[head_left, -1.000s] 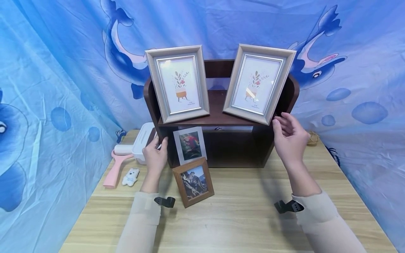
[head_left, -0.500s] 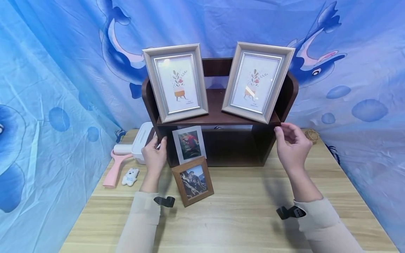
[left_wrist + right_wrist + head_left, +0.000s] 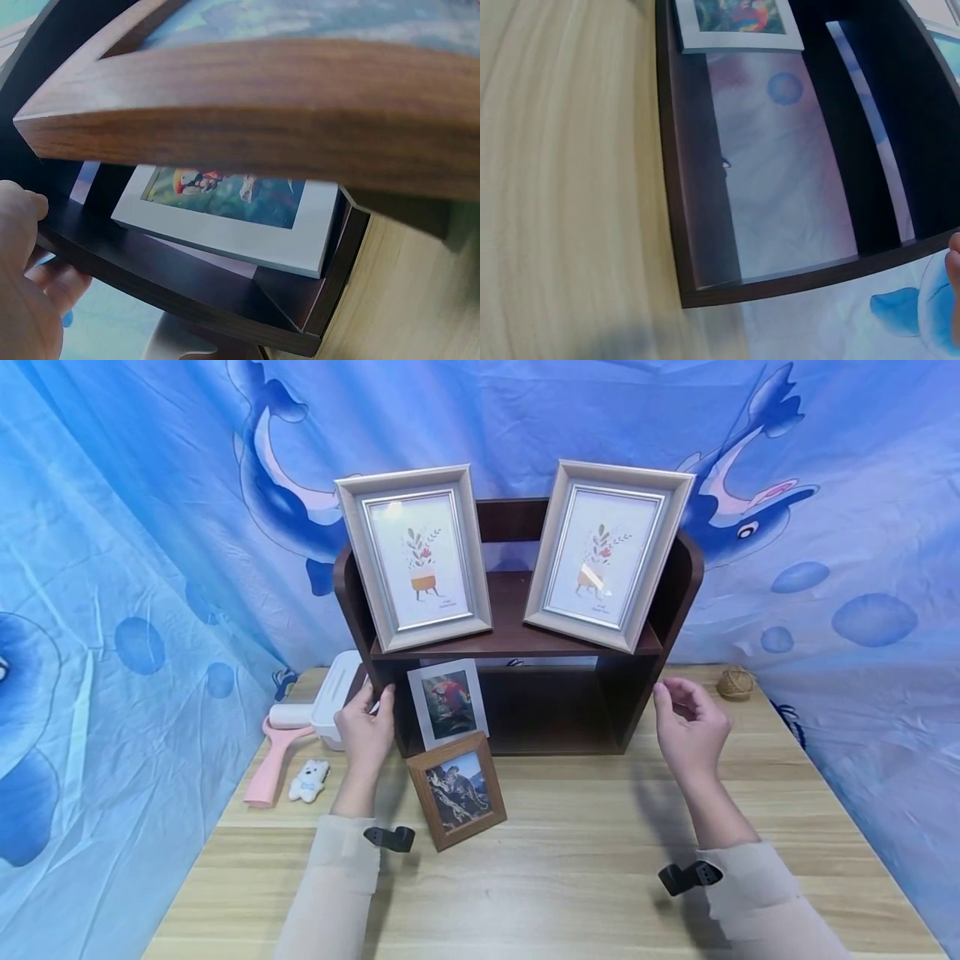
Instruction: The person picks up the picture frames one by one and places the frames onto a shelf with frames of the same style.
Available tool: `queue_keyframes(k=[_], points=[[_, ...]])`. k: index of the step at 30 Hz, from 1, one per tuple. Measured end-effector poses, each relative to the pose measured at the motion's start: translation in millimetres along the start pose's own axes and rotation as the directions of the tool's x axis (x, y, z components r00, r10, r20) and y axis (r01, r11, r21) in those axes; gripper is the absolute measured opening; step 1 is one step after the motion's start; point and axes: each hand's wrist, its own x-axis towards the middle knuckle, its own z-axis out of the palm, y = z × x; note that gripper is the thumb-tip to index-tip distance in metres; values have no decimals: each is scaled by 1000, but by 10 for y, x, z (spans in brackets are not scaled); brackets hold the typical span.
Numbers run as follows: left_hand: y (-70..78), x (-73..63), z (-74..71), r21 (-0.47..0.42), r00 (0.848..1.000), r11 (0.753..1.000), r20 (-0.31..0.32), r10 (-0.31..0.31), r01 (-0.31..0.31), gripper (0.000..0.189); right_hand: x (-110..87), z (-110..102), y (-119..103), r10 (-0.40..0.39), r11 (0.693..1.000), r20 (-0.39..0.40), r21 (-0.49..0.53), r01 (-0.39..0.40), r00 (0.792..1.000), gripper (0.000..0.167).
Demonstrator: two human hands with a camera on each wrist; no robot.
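Observation:
A dark brown two-tier shelf (image 3: 555,710) stands on the table. My left hand (image 3: 365,727) grips its left side panel, thumb inside and fingers outside, as the left wrist view shows. Just off the right side panel is my right hand (image 3: 693,722), its fingers loosely curled with nothing in them and its fingertips close to the panel's edge. Two beige picture frames (image 3: 352,527) with plant prints lean on the upper tier, tilted in opposite directions. On the lower tier stands a white-framed parrot picture (image 3: 450,702). Before it is a wooden-framed leopard picture (image 3: 459,789).
Left of the shelf lie a white container (image 3: 337,693), a pink-handled lint roller (image 3: 273,760) and a small white bear figure (image 3: 308,780). A ball of twine (image 3: 736,682) rests at the back right. A blue sea-animal curtain (image 3: 817,485) closes off the back and sides.
My right hand has moved down along the shelf's right side, away from the right beige frame. The left hand keeps its grip. The frames stay put on the shelf.

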Motion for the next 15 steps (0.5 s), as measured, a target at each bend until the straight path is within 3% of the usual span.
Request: queue_keyframes(k=[3,10,15], points=[[3,2,-3,-4,1000,1000,2,-2,2,16,-9,-1,46,-10,1000,-9,-9,10,1000,11],[17,8,-22,22,1000,1000,13,-6,5,17,-63,-12,-153,-14,999,-6,-32,14,1000,9],[22,-7,-35,28,999,999,36,-40,39,21,-85,-23,-125,-2,999,11,-46,3,1000,11]])
